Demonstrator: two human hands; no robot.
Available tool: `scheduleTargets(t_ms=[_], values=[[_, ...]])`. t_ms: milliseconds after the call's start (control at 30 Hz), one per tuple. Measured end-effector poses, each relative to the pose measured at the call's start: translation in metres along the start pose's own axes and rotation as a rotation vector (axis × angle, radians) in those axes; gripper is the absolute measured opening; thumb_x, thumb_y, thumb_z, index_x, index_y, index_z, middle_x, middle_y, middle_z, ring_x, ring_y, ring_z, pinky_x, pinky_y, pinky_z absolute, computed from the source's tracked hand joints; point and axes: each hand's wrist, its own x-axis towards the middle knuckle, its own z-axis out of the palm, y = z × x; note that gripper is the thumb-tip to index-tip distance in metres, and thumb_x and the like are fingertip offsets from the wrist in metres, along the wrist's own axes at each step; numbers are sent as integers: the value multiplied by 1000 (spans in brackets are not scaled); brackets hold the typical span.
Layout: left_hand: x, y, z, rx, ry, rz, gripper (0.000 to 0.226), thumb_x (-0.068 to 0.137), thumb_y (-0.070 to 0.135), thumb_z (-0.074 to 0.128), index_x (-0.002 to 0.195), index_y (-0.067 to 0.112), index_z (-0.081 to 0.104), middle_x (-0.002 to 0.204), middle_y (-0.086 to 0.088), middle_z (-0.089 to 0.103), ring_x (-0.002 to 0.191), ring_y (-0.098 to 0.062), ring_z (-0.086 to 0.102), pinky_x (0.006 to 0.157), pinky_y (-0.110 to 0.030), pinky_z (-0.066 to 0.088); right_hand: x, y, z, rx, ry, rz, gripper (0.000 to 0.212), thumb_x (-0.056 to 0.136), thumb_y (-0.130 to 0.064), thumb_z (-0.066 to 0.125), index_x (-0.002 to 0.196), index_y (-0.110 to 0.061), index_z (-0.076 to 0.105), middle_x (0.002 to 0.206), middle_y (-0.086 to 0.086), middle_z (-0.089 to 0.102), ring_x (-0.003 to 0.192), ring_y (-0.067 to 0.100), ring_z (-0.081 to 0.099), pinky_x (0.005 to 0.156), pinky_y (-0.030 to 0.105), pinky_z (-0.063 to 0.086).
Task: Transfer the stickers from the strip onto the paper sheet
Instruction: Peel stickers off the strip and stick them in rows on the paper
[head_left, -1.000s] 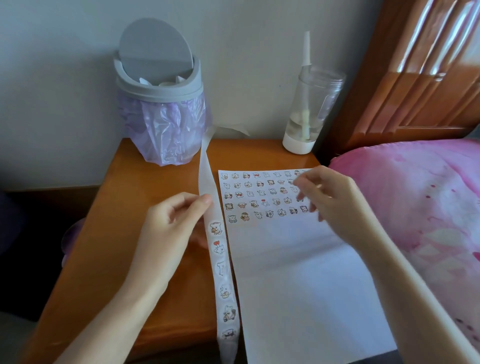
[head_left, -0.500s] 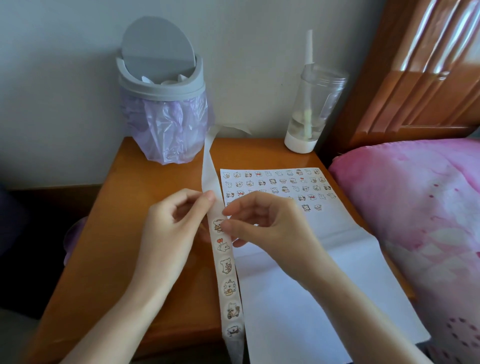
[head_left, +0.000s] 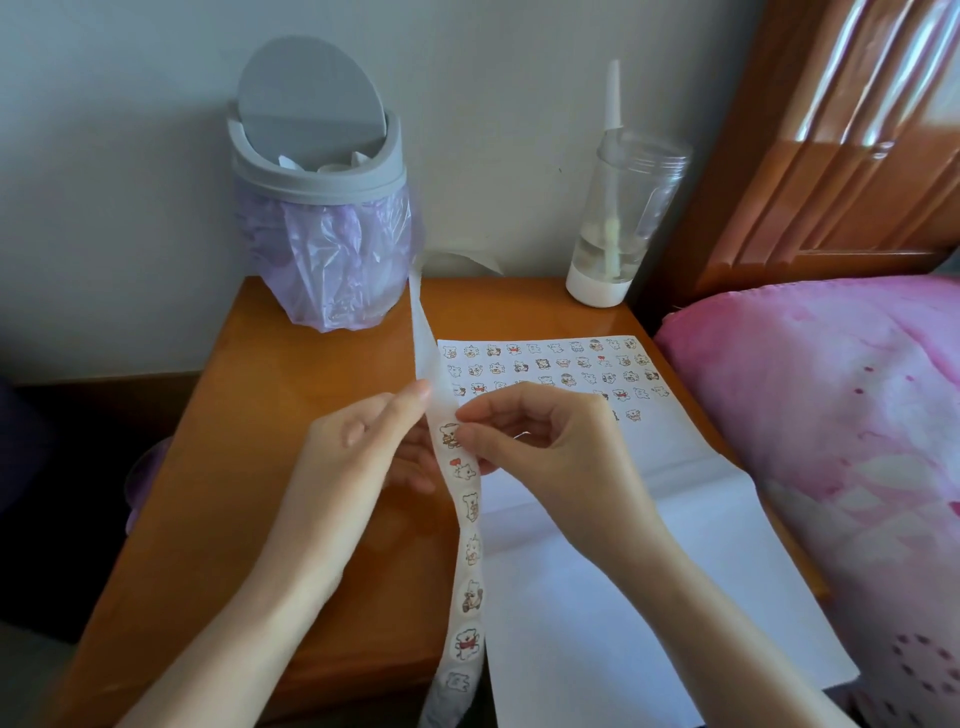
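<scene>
A long white sticker strip (head_left: 470, 561) with small cartoon stickers runs from the bin down past the table's front edge. My left hand (head_left: 358, 457) holds the strip from the left, fingers behind it and thumb on top. My right hand (head_left: 540, 447) pinches the topmost sticker (head_left: 450, 434) on the strip with thumb and forefinger. The white paper sheet (head_left: 623, 571) lies on the table to the right, its upper part covered with several rows of stickers (head_left: 550, 369), partly hidden by my right hand.
A grey swing-lid bin (head_left: 317, 182) with a purple bag stands at the back left of the wooden bedside table (head_left: 249, 467). A clear jar (head_left: 623, 218) with a white stick stands at the back right. A pink bed cover (head_left: 841, 415) borders the table's right side.
My right hand left the far rows of the sheet and came left to the strip, where it now pinches the top sticker. My left hand keeps holding the strip.
</scene>
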Motion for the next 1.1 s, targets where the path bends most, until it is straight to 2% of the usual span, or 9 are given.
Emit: scheduleTargets(t_ms=[300,433,533,667,767,833,933,1000,1100], values=[[0,-4,-3,78,-16,84,18,89,16,60,78,11,74,70,-7,73,64,-18,67,59,-22,53,1,1,0,-9,4,10,4,80,-9,73,84,-11,73,76,2,74,67,14,69,63,23,57],[-1,-5,-3,116,6,94,20,88,17,61,74,14,74,68,-5,72,60,-18,65,61,-27,53,1,4,1,-132,28,-21,7,79,-18,75,77,-23,71,78,-9,71,73,10,66,65,27,56],[-1,-6,-3,138,24,81,21,88,18,62,72,14,73,68,-6,72,61,-25,66,65,-34,54,0,4,2,-214,54,-75,12,79,-18,75,74,-28,69,80,-13,67,75,8,59,64,19,49],[-1,-6,-3,166,30,52,20,89,21,61,75,14,73,68,-4,72,61,-27,67,61,-28,53,-2,-2,0,-296,36,-133,14,81,-22,73,75,-32,66,81,-16,64,80,7,55,67,19,47],[0,-7,-3,172,29,21,19,89,22,60,78,14,72,69,-1,73,56,-21,66,51,-21,50,1,-11,-12,-193,-5,-131,5,80,-20,73,78,-22,69,77,-12,69,70,6,58,59,21,46],[0,-8,-3,180,30,11,18,90,21,60,78,14,72,69,1,73,54,-18,64,47,-18,48,7,-15,-33,-129,44,-106,4,79,-16,73,79,-15,69,68,-11,68,60,3,57,52,16,42],[-1,-9,-3,221,23,25,18,91,23,59,80,18,73,73,4,74,60,-23,67,57,-28,51,17,-9,-79,-158,168,-14,5,79,-14,73,80,-11,70,58,-9,65,50,2,53,49,16,42],[-1,-10,-2,232,17,35,17,91,22,59,81,18,73,75,4,74,66,-24,68,62,-36,55,20,3,-108,-181,254,73,3,81,-15,71,78,-14,71,58,-4,65,50,6,52,53,20,44],[0,-12,-1,260,-7,49,17,92,20,58,83,17,72,77,7,75,69,-15,70,61,-34,57,23,23,-135,-168,305,175,12,84,-15,69,73,-16,73,64,5,66,59,17,53,56,22,43]])
